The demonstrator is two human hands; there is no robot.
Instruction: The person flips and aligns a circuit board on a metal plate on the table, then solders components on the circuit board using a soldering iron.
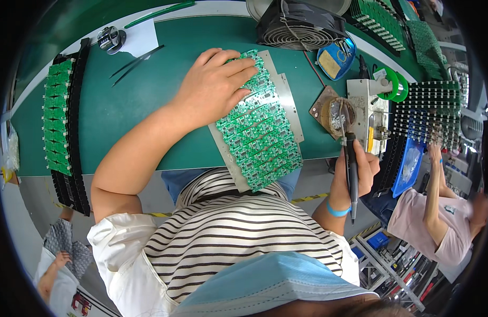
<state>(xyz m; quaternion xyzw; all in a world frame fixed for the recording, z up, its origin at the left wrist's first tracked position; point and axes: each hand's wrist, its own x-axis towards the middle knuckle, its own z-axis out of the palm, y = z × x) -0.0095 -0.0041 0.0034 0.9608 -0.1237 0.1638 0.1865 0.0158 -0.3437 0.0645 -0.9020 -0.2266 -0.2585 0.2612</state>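
A green circuit board panel (262,134), made of several joined boards, lies tilted on a grey metal plate (291,105) at the table's front edge. My left hand (215,84) rests across the panel's upper left part with its fingers apart, the fingertips on the boards. In my right hand (360,174) is a soldering iron (352,169) with a black handle, held upright at the right of the panel. The iron's tip reaches a round, brown-crusted dish (336,117) with shiny metal in it, on a square base.
At the back stands a black fan (302,31), beside a blue sponge tray (336,59). A green solder spool (396,84) sits on a metal device (360,100) at right. Tweezers (133,64), a tally counter (111,39) and a black board rack (77,116) are left. Co-workers (434,222) sit nearby.
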